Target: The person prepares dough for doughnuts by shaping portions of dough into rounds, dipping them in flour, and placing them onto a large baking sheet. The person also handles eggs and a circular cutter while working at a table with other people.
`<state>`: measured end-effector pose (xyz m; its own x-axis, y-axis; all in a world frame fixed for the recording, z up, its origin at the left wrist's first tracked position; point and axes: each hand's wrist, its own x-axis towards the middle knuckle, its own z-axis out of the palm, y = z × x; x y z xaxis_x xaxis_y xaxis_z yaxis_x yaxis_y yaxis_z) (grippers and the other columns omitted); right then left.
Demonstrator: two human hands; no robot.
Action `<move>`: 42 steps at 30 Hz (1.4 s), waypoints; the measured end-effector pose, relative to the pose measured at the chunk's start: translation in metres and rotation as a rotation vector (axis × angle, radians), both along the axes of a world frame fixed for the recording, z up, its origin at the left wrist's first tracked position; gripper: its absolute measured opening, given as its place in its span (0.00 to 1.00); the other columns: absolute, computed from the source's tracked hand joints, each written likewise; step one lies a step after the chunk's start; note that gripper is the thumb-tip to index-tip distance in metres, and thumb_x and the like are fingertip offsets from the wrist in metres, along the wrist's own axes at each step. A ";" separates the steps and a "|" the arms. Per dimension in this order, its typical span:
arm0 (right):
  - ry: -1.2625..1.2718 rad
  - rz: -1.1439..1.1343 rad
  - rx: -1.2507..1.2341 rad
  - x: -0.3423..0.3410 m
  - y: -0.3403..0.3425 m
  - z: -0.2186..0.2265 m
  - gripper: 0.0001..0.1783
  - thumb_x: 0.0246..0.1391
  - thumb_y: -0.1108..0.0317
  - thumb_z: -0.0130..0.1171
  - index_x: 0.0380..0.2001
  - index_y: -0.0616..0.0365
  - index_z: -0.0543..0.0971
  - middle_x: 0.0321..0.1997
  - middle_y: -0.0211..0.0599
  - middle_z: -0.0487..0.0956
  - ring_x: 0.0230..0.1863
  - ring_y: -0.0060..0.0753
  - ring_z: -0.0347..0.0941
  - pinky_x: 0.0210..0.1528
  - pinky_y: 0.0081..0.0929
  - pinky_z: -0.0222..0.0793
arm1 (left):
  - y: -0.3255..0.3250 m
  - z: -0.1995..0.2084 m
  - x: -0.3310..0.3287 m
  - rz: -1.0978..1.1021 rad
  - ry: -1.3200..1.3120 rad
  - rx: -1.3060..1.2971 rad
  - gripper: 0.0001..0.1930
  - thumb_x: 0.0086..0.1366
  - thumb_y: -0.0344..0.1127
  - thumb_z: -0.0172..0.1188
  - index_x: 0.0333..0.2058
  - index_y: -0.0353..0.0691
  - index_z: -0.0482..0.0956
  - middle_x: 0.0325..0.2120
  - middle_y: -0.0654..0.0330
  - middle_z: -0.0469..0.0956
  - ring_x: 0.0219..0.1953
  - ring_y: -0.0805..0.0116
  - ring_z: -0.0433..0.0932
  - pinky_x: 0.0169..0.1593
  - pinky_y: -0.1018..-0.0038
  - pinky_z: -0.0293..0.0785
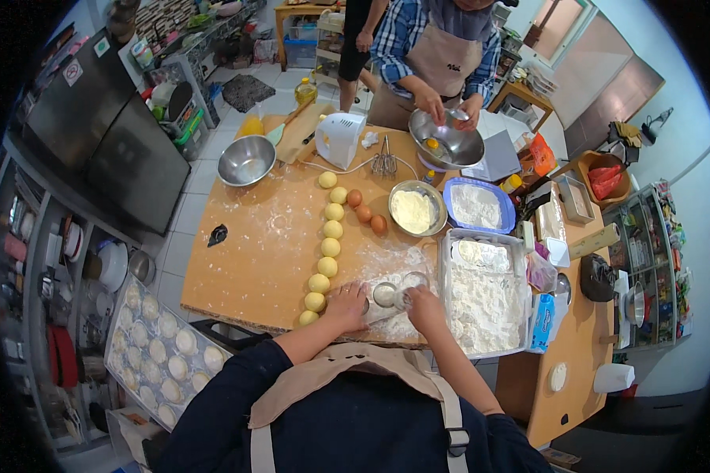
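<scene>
My left hand (345, 308) is low over the floured table, beside the near end of a row of pale yellow dough balls (330, 247). Its fingers curl round something small with a dark, curved edge, mostly hidden. On the right, my right hand (425, 309) has its fingers closed on the side of a small round metal tin, largely covered by them. Between the hands lies another small round tin (384, 295), with pale contents. A whitish round piece (415, 281) sits just beyond my right fingertips. Flour (386, 268) is scattered around both hands.
Right of my hands stands a large flour-filled tub (487, 337), with a blue tub of flour (513, 219) behind. A bowl of yellow mixture (414, 208), eggs (363, 213) and a hand mixer (340, 140) lie farther back. Across the table, a person handles something over a metal bowl (469, 150).
</scene>
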<state>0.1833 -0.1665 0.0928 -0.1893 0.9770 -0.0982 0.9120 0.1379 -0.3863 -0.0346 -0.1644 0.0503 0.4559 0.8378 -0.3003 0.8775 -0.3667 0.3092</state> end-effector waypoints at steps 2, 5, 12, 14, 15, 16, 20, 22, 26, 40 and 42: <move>-0.003 0.064 0.004 -0.017 0.008 0.002 0.16 0.42 0.79 0.53 0.38 0.58 0.78 0.37 0.48 0.75 0.40 0.53 0.74 0.42 0.43 0.71 | -0.002 0.001 0.001 0.011 -0.018 -0.006 0.54 0.42 0.56 0.72 0.63 0.37 0.55 0.61 0.48 0.58 0.64 0.52 0.58 0.65 0.58 0.54; -0.011 0.146 -0.004 -0.036 0.019 0.005 0.14 0.42 0.80 0.51 0.35 0.58 0.79 0.37 0.48 0.75 0.42 0.52 0.74 0.42 0.43 0.71 | -0.001 0.005 -0.002 0.025 -0.032 -0.020 0.53 0.43 0.55 0.72 0.64 0.39 0.54 0.62 0.49 0.57 0.64 0.52 0.57 0.66 0.57 0.52; -0.138 0.209 -0.055 -0.045 0.023 -0.016 0.12 0.44 0.78 0.51 0.33 0.57 0.79 0.37 0.48 0.74 0.42 0.51 0.74 0.42 0.42 0.72 | -0.003 -0.005 -0.002 0.015 -0.010 0.001 0.54 0.45 0.56 0.70 0.65 0.38 0.51 0.63 0.49 0.56 0.65 0.52 0.56 0.66 0.57 0.51; -0.141 0.211 -0.058 -0.045 0.023 -0.018 0.12 0.44 0.78 0.51 0.33 0.57 0.79 0.37 0.48 0.74 0.42 0.51 0.74 0.42 0.42 0.72 | -0.003 -0.010 -0.002 0.026 -0.011 0.017 0.55 0.43 0.57 0.71 0.64 0.39 0.53 0.63 0.50 0.56 0.65 0.53 0.56 0.66 0.57 0.52; -0.133 0.204 -0.055 -0.045 0.024 -0.019 0.11 0.45 0.78 0.51 0.32 0.58 0.79 0.37 0.49 0.74 0.42 0.51 0.74 0.42 0.42 0.72 | -0.002 -0.010 -0.001 0.024 -0.009 0.037 0.55 0.41 0.58 0.72 0.64 0.40 0.54 0.62 0.51 0.57 0.64 0.54 0.56 0.65 0.57 0.53; -0.125 0.196 -0.051 -0.044 0.024 -0.020 0.11 0.45 0.77 0.51 0.32 0.58 0.79 0.37 0.50 0.74 0.42 0.51 0.74 0.42 0.42 0.72 | -0.002 -0.009 -0.001 0.023 -0.010 0.035 0.55 0.41 0.58 0.72 0.64 0.40 0.54 0.62 0.51 0.57 0.64 0.54 0.56 0.65 0.57 0.53; -0.118 0.202 -0.043 -0.043 0.025 -0.024 0.11 0.45 0.78 0.51 0.32 0.59 0.79 0.37 0.50 0.74 0.41 0.52 0.74 0.42 0.42 0.72 | -0.003 -0.019 0.000 0.037 -0.004 0.017 0.55 0.41 0.57 0.72 0.64 0.40 0.54 0.63 0.52 0.56 0.65 0.54 0.56 0.65 0.56 0.53; -0.090 0.199 -0.026 -0.044 0.025 -0.023 0.11 0.44 0.79 0.52 0.32 0.60 0.79 0.36 0.50 0.74 0.40 0.53 0.74 0.42 0.42 0.71 | -0.003 -0.022 0.000 0.029 0.007 0.046 0.55 0.42 0.57 0.72 0.64 0.39 0.54 0.63 0.52 0.55 0.65 0.54 0.56 0.65 0.56 0.53; -0.073 0.200 -0.030 -0.039 0.025 -0.033 0.11 0.43 0.80 0.52 0.31 0.61 0.79 0.35 0.51 0.74 0.40 0.54 0.73 0.42 0.42 0.71 | -0.001 -0.014 0.001 0.018 -0.008 0.004 0.51 0.46 0.51 0.69 0.64 0.38 0.53 0.63 0.49 0.55 0.65 0.52 0.56 0.65 0.55 0.52; 0.074 0.175 0.018 -0.023 0.039 -0.009 0.15 0.39 0.79 0.53 0.33 0.58 0.81 0.36 0.50 0.75 0.39 0.53 0.74 0.42 0.43 0.70 | 0.000 -0.006 -0.002 -0.012 -0.033 -0.012 0.55 0.42 0.55 0.72 0.64 0.36 0.53 0.62 0.48 0.56 0.64 0.52 0.57 0.66 0.56 0.51; 0.079 0.140 0.057 -0.021 0.045 0.008 0.14 0.39 0.79 0.53 0.33 0.58 0.81 0.35 0.49 0.76 0.38 0.53 0.74 0.42 0.43 0.70 | 0.000 0.002 -0.004 0.007 0.002 -0.022 0.55 0.43 0.55 0.72 0.64 0.36 0.53 0.62 0.48 0.57 0.64 0.52 0.58 0.66 0.57 0.51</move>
<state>0.1621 -0.1220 0.1008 -0.3287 0.9442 -0.0230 0.8496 0.2849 -0.4438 -0.0382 -0.1648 0.0522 0.4499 0.8339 -0.3196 0.8803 -0.3540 0.3158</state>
